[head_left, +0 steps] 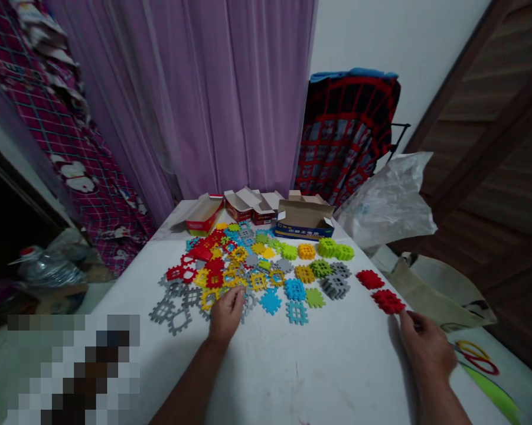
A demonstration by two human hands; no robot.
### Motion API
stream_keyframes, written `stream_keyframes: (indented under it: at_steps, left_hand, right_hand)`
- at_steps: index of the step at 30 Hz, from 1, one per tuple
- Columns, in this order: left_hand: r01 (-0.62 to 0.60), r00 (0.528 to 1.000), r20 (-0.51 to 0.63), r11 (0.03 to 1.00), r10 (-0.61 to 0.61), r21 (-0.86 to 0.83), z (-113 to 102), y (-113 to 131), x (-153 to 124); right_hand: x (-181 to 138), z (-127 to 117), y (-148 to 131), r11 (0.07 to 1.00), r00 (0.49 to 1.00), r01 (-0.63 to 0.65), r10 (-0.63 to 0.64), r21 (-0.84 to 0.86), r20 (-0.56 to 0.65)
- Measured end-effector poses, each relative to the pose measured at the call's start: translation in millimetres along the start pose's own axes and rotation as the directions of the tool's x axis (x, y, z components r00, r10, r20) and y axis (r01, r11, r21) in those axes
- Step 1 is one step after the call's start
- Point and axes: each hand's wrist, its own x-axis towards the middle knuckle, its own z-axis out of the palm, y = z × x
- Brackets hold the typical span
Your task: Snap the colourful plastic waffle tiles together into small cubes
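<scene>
A pixelated block covers the lower left corner, masking whatever lies behind it. The bottom edge cuts off both forearms, and in the mixed heap of plastic pieces [216, 260] the overlap is too dense for a full count. Behind the blue box [303, 227] some more cardboard shows, though its shape is mostly hidden. The scissors [478, 356] beside the bench [292, 366] are partly covered by the right hand [427, 345]; one yellow loop and one red loop show.

The left hand [227, 313] has its fingers curled inward at the near edge of the heap, close to yellow and grey pieces; I cannot tell whether anything is inside it. The right hand is partly curled, its fingertips at the near corner of the closer red stack [388, 301]; whether they pinch it or merely touch is unclear.

Two red stacks stand at the bench's right side, the farther red stack [369, 279] just beyond the other. To their left is one grey stack [335, 284]. Four open boxes can be counted along the far end: the blue one, a red box [205, 217] at the left, and two smaller boxes [264, 217] between them.
</scene>
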Motion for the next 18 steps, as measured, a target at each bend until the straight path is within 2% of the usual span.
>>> stream_keyframes:
  at_steps: [5, 8, 10, 13, 15, 18]
  left_hand:
    - [-0.064, 0.998, -0.021, 0.998, 0.064, 0.016, -1, -1, 1]
    - [-0.109, 0.992, -0.051, 0.99, 0.114, 0.092, -13, -5, 7]
    - [-0.113, 0.989, -0.075, 0.973, 0.13, 0.2, -26, -13, 13]
    - [-0.032, 0.99, -0.107, 0.904, 0.086, 0.427, -46, -26, 21]
    - [0.004, 0.996, -0.074, 0.847, 0.041, 0.531, -55, -32, 24]
    - [-0.001, 1.0, 0.006, 0.802, -0.002, 0.597, -60, -32, 27]
  right_hand:
    - [1, 0, 6, 0.999, 0.999, 0.033, -0.033, -0.031, -0.001]
    - [1, 0, 6, 0.997, 0.999, 0.033, -0.032, -0.066, 0.024]
    - [1, 0, 5, 0.995, 0.999, 0.015, -0.01, -0.098, 0.049]
    - [1, 0, 4, 0.994, 0.998, 0.004, 0.002, -0.112, 0.056]
    - [2, 0, 5, 0.995, 0.999, 0.005, 0.0, -0.096, 0.048]
    - [2, 0, 6, 0.997, 0.998, -0.001, 0.007, -0.083, 0.063]
